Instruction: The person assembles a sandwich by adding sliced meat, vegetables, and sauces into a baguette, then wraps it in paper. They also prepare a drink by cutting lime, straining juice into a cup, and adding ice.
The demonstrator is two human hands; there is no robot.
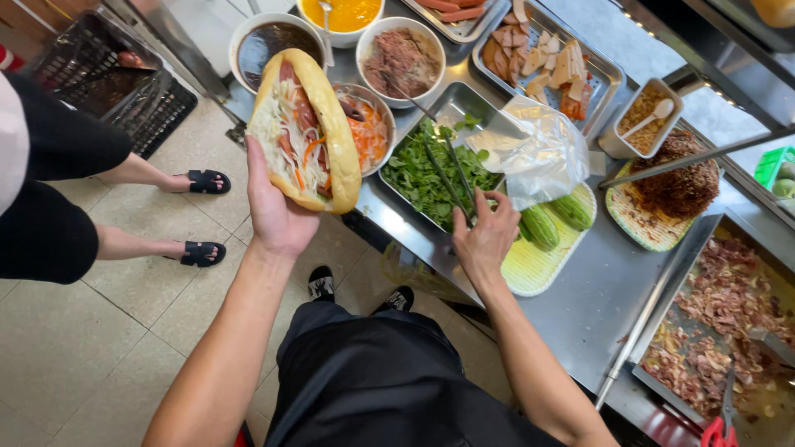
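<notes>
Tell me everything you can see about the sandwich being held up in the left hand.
The sandwich is a long, golden-crusted bread roll, split along one side and lying open toward the camera. Inside are pale shredded vegetable, orange carrot strips and slices of pinkish meat. The left hand cradles it from below, palm up, lifting it clear of the steel counter so it hangs over the floor's edge, in front of a bowl of dark sauce. Nothing else touches it.

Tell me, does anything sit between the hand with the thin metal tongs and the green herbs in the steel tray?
Nothing visible does. The right hand holds the thin metal tongs, whose tips already rest in the green herbs. The crumpled clear plastic bag lies beside them, not across.
</notes>
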